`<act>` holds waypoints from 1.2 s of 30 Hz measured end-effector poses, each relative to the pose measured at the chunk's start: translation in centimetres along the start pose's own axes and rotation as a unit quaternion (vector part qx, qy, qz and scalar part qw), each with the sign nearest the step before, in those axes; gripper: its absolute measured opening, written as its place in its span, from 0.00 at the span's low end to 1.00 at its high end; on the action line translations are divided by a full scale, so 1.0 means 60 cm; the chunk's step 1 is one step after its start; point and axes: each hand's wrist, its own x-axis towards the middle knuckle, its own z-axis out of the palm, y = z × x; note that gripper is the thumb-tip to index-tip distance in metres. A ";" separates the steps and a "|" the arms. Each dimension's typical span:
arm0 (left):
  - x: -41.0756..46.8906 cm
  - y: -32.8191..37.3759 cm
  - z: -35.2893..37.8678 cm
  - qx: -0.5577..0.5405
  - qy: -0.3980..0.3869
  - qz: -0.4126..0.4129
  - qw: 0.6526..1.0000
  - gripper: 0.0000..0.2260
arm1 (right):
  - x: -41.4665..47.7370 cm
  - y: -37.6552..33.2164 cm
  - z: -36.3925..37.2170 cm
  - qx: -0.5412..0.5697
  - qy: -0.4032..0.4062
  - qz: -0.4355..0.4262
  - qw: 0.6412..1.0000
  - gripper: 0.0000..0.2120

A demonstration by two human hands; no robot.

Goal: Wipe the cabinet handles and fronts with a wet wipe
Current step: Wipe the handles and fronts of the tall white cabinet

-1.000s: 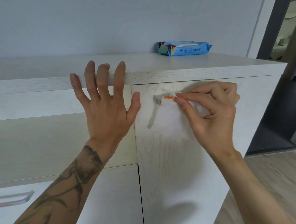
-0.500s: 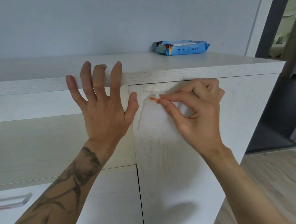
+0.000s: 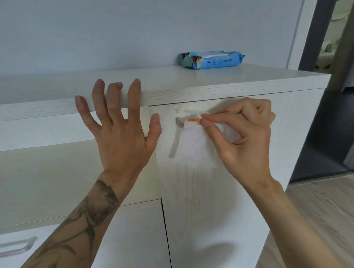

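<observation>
Wet wipe [image 3: 193, 145] is drawn back rightward across the top of the cabinet door [image 3: 206, 204], having been swept toward the door's left edge half a second ago, right hand [image 3: 243, 134] is carried along, pinched fold is set farther from left hand [image 3: 121, 136]

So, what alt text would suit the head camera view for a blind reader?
A right hand pinches a wet wipe against a cabinet door, beside an orange mark. The left hand rests spread on the edge of the cabinet top; a blue wipes pack lies behind.
</observation>
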 end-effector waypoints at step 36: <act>-0.001 -0.002 0.005 0.001 0.009 0.005 1.000 0.28 | 0.016 -0.076 0.059 -0.123 -0.013 0.009 0.992 0.04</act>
